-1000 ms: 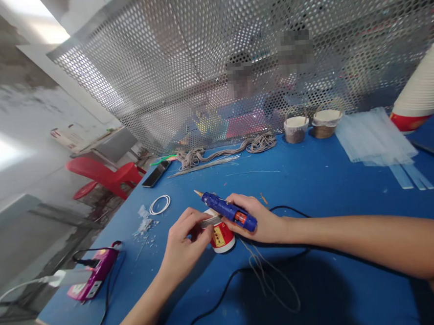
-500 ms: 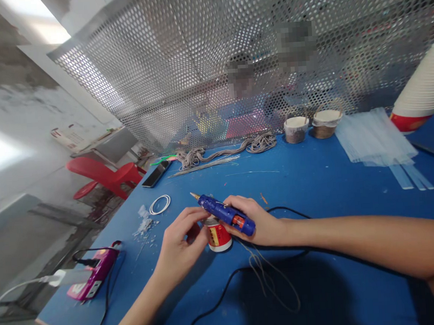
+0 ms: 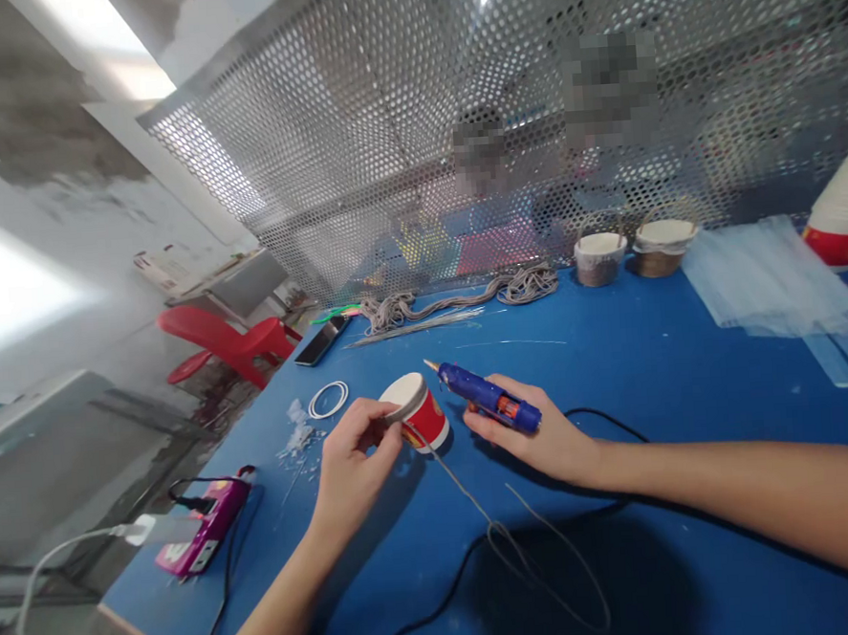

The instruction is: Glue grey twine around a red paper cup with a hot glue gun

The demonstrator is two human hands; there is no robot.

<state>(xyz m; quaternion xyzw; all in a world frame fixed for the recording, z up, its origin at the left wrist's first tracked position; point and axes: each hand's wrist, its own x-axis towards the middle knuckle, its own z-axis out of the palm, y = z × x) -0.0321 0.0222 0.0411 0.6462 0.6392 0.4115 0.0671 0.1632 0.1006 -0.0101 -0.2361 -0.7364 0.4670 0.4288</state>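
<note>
- The blue counter [image 3: 657, 370] fills the lower view and carries all the work.
- A perforated metal screen [image 3: 384, 128] rises behind it, with people dimly seen on the far side.
- A red chair [image 3: 217, 342] stands on the floor, beyond the counter's left edge.
- Pale, see-through sheets [image 3: 758, 273] lie overlapping at the far right.
- The left hand [image 3: 357, 465] pinches the paper cup between thumb and fingers, near the grey-banded end.
- The right hand [image 3: 538, 435] is wrapped around the glue gun, forearm reaching in from the right.
- The blue glue gun [image 3: 490, 395] points up and left, its nozzle near the cup but apart from it.
- The red and white paper cup [image 3: 426, 421] leans left in front of the person, between both hands; whether its lower edge touches the counter is hard to tell.
- A thin grey cord [image 3: 467, 494] trails from the cup's side and loops across the counter towards the person.
</note>
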